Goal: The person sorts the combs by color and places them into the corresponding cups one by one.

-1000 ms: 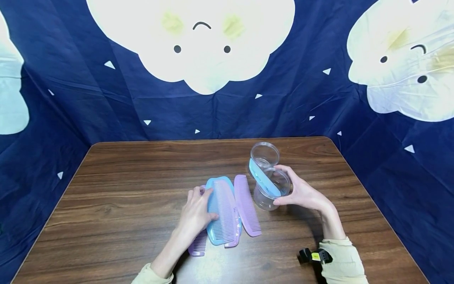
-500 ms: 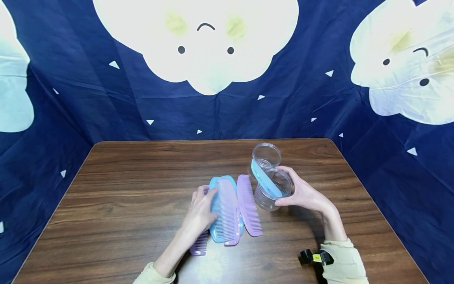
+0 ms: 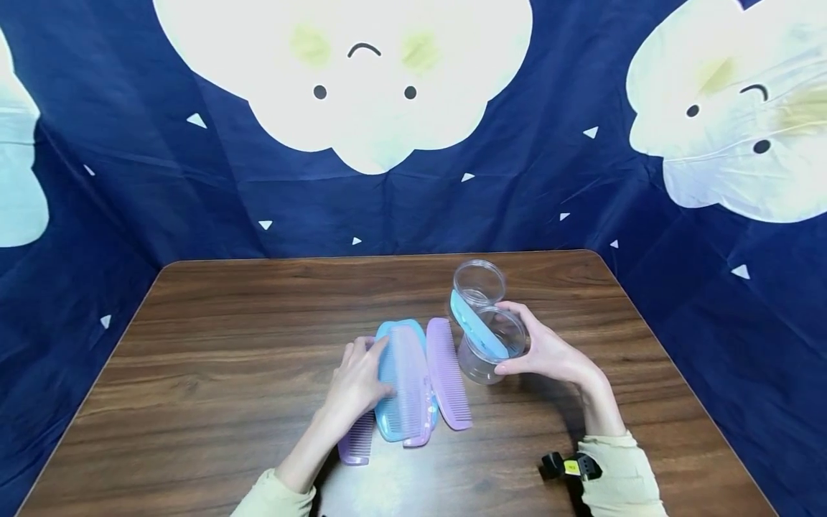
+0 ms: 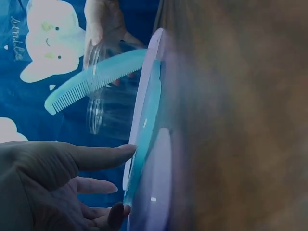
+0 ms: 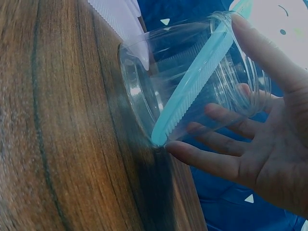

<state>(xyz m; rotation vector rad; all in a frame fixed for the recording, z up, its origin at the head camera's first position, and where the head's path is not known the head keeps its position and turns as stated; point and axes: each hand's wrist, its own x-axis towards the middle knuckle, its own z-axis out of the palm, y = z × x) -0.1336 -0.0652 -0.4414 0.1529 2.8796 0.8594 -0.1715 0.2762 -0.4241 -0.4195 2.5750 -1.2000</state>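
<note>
My right hand holds a clear round jar by its upper part, thumb on the near side and fingers round the far side. A light blue comb stands slanted inside, its upper end sticking out past the rim. To the left, my left hand rests at the edge of a pile of combs. Its thumb and a fingertip touch a blue comb in the left wrist view. Over the blue in that pile lies a pale purple comb. A purple comb pokes out beneath the left hand, partly hidden.
Another clear jar stands just behind the held one. Between the pile and the jars lies a loose purple comb. Wooden tabletop surrounds everything, and a dark blue cloth with cloud prints closes off its far side.
The view shifts slightly with the head. Both hands, the jars and the combs keep nearly the same places.
</note>
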